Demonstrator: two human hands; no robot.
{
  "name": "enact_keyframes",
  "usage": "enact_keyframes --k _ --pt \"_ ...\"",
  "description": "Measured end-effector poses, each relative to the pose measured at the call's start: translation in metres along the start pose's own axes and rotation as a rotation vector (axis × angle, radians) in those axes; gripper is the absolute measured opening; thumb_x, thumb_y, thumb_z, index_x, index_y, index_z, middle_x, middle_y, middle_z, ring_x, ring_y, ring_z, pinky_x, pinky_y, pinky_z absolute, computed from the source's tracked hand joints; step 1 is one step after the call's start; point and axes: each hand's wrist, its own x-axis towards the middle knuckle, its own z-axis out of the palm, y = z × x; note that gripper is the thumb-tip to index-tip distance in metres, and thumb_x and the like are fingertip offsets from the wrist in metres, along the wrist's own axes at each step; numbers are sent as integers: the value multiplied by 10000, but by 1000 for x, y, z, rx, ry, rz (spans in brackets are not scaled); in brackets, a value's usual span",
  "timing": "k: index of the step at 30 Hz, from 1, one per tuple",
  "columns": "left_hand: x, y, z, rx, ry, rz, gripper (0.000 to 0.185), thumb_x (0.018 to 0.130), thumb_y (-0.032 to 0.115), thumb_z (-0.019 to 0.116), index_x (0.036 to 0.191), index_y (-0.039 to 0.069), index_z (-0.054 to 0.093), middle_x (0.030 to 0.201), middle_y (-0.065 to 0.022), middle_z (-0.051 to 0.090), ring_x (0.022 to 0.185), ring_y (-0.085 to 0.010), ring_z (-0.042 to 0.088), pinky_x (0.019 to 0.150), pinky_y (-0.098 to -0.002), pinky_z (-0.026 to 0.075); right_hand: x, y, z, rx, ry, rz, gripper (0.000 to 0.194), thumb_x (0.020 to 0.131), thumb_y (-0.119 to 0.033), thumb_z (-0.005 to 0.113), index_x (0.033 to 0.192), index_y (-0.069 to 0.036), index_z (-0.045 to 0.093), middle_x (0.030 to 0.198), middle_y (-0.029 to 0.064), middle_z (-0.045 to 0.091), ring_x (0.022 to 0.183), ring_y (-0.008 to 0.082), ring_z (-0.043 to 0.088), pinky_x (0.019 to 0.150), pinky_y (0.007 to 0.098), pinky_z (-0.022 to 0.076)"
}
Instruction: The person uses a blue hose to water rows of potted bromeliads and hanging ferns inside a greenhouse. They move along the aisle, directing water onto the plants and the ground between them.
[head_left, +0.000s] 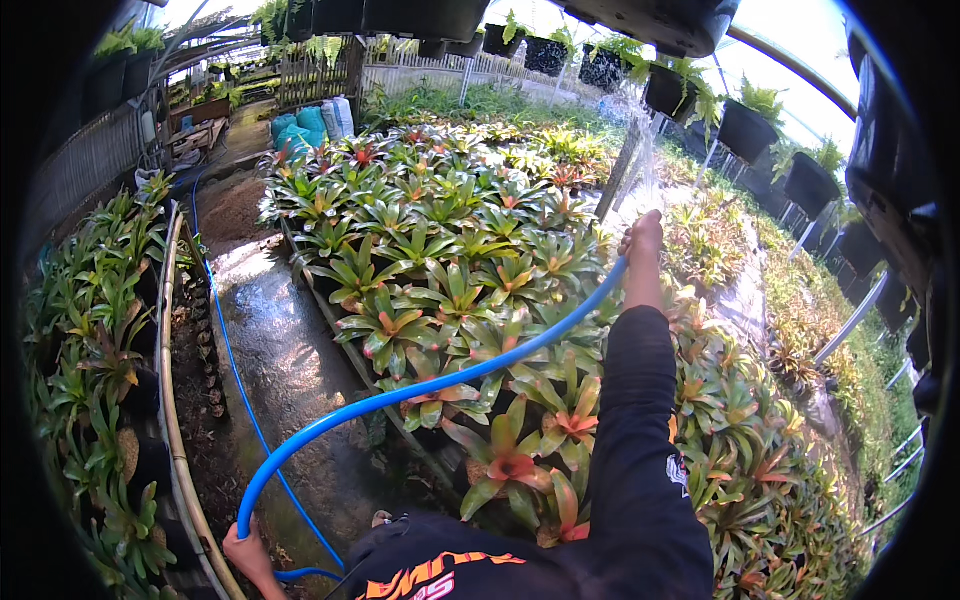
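Note:
My right hand (643, 234) is stretched out ahead, closed around the end of a blue garden hose (420, 386). Water (645, 161) sprays up from that fist toward the hanging pots. Low at the left, my left hand (249, 551) grips the same hose farther back. Between both hands the hose bows in a wide arc above a bed of bromeliads (457, 292) with green and reddish leaves. The hose mouth itself is hidden by the right hand's fingers.
Black hanging pots (750, 129) with ferns line the top and right. A wet concrete path (277, 330) runs at left beside a bamboo rail (176, 420), with more hose along it. Teal and white sacks (304, 129) stand at its far end. A post (621, 172) rises past the spray.

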Motion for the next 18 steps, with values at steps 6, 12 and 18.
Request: enact_keyframes --k 6,12,18 --pt "2 25 0 -25 50 14 243 848 78 728 704 -35 569 562 -78 410 546 -121 395 523 -366 350 33 -53 62 -74 -44 12 486 983 -443 294 766 -52 486 571 72 450 419 202 411 394 383 342" --pt "42 54 17 3 54 36 181 832 41 709 726 -44 589 562 -89 430 542 -136 422 529 -373 361 57 -72 110 -112 -9 -41 508 999 -419 270 803 -31 531 618 95 509 437 224 458 412 417 402" --pt "97 100 37 46 95 91 154 828 21 706 747 -60 602 570 -87 443 546 -150 444 534 -375 365 96 -73 166 -36 -7 -86 349 925 -404 355 727 -119 394 572 19 323 421 154 313 401 332 252"
